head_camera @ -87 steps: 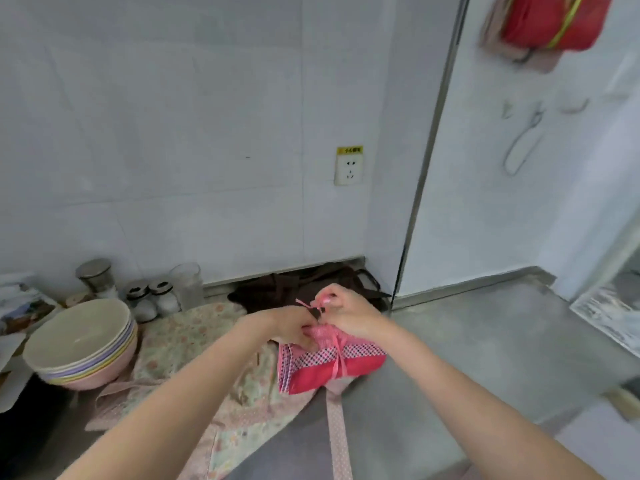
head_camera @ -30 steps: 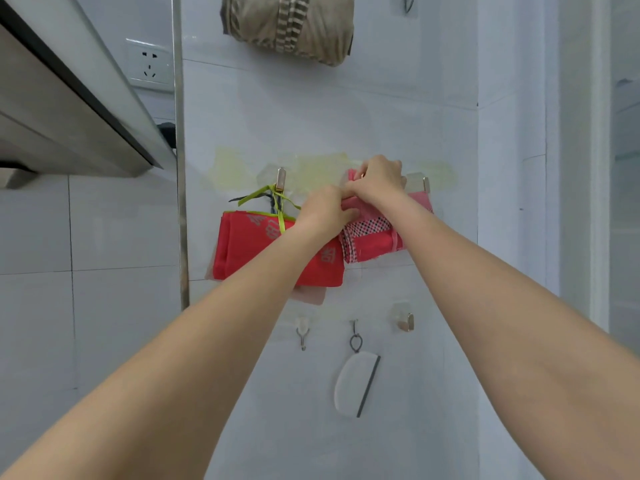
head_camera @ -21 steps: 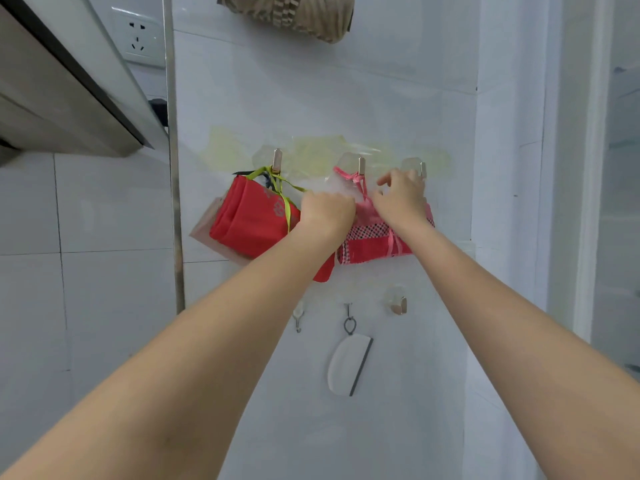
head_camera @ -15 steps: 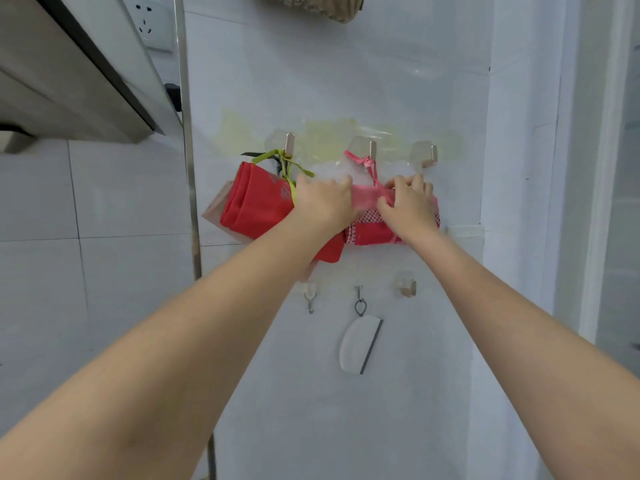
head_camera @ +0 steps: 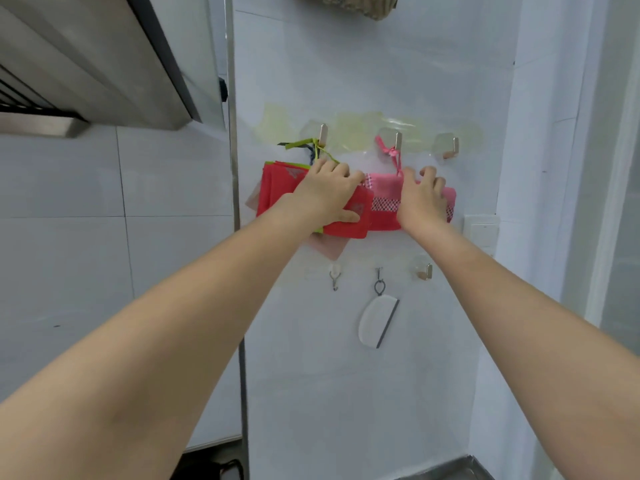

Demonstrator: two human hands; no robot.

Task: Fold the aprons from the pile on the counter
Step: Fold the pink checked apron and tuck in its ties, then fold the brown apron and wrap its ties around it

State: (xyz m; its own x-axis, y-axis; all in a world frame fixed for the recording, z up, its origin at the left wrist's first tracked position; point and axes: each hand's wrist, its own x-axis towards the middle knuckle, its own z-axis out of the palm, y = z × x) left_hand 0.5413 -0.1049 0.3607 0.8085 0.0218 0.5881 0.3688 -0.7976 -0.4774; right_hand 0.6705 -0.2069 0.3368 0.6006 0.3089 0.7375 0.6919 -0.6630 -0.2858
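Pink folded apron (head_camera: 384, 199) with a checkered band hangs against the white tiled wall (head_camera: 381, 74), slung by its pink ribbon tie (head_camera: 392, 152) from the middle metal hook (head_camera: 398, 139) of the upper row. Right hand (head_camera: 422, 200) lies over the right part of this bundle, fingers bent over its top edge, gripping the cloth. Left hand (head_camera: 329, 195) lies where the two bundles meet, fingers curled over the top, thumb spread low across the front of the red folded apron (head_camera: 277, 192); it holds that cloth.

Red folded apron hangs just left of the pink one, its right end overlapping the pink bundle's left end. Its yellow-green strap (head_camera: 301, 145) runs up to the left metal hook (head_camera: 322, 133). A pale pink cloth corner (head_camera: 327, 247) shows below and behind the red bundle.

Right metal hook (head_camera: 452, 147) of the upper row carries nothing visible. Yellowish adhesive patches (head_camera: 353, 129) sit on the wall behind the upper hooks.

Lower row: small wire hook (head_camera: 334, 278) at left, a white half-round scraper with a dark edge (head_camera: 377, 322) hanging by a black loop from the middle, small metal hook (head_camera: 427, 271) at right. White wall switch (head_camera: 481, 230) sits just right of the pink bundle.

Steel range hood (head_camera: 97, 64) fills the upper left corner of the view. A tan striped cloth bundle (head_camera: 349, 5) is cut off at the top edge. Metal vertical trim (head_camera: 235, 168) divides the two wall faces.
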